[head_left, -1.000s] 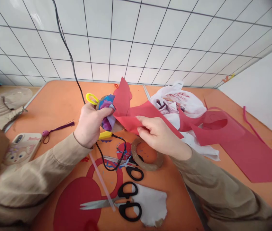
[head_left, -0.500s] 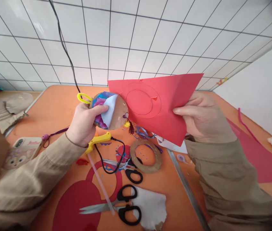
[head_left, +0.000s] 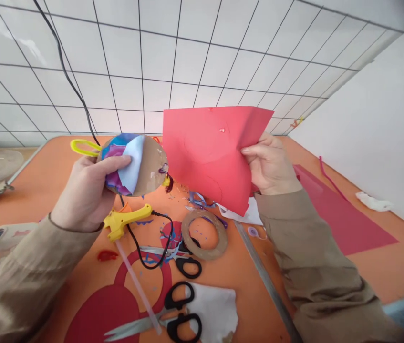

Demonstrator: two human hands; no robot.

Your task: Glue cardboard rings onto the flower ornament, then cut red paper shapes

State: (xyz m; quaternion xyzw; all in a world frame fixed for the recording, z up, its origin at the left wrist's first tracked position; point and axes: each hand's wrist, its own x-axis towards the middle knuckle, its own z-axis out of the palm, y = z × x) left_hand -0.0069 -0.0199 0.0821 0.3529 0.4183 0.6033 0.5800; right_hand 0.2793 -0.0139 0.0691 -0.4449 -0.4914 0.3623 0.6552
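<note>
My left hand (head_left: 89, 188) grips a round cardboard disc (head_left: 153, 166) partly covered with blue and purple material, its thumb pressing a pale blue flap (head_left: 132, 166). A yellow loop (head_left: 84, 146) sticks out at the disc's left, and a dark tassel with a yellow piece (head_left: 168, 182) hangs at its right. Pinched at the right edge by my right hand (head_left: 271, 166) is a creased red sheet (head_left: 205, 143), held up beside the disc. Below the left hand lies a yellow glue gun (head_left: 126, 221) with a clear glue stick.
Black-handled scissors (head_left: 182, 312) rest near a white scrap (head_left: 216, 309); a second pair (head_left: 189, 267) lies by a cardboard ring (head_left: 205, 255). A metal ruler (head_left: 266, 281), dark red cutouts (head_left: 103, 317), a red sheet (head_left: 341, 214) and a phone (head_left: 3, 243) are on the orange table.
The disc and left hand have shifted left, opening a wider gap below the red sheet's left edge. The sheet has turned and bends more, so its drawn circles show less. The camera view has shifted.
</note>
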